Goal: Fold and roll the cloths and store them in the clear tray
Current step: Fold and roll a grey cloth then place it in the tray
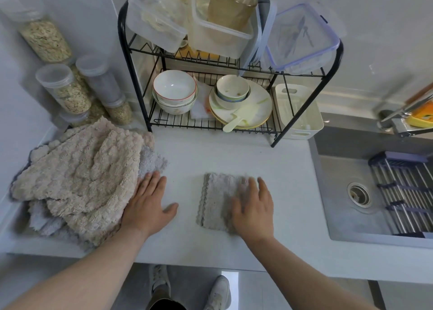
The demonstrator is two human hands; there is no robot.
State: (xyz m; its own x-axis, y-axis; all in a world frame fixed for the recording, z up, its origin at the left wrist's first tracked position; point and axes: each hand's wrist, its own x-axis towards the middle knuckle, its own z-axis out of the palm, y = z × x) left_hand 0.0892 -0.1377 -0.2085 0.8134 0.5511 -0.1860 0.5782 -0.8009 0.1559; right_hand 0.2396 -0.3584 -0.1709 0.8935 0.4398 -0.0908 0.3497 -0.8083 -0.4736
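Note:
A small grey cloth [216,197], folded into a rectangle, lies flat on the white counter [210,155]. My right hand [254,206] rests palm down on its right half, fingers spread and slightly blurred. A heap of fluffy beige and grey cloths [79,176] sits at the counter's left. My left hand [148,204] lies flat on the counter, fingers apart, touching the heap's right edge. Clear plastic containers [218,28] stand on top of the dish rack at the back; I cannot tell which one is the tray.
A black wire dish rack [145,98] holds bowls [174,91] and plates [241,108]. Jars of grain [68,89] stand at the back left. A steel sink [358,192] with a roll-up drying rack [407,192] lies to the right. A white basket [300,112] stands beside the rack.

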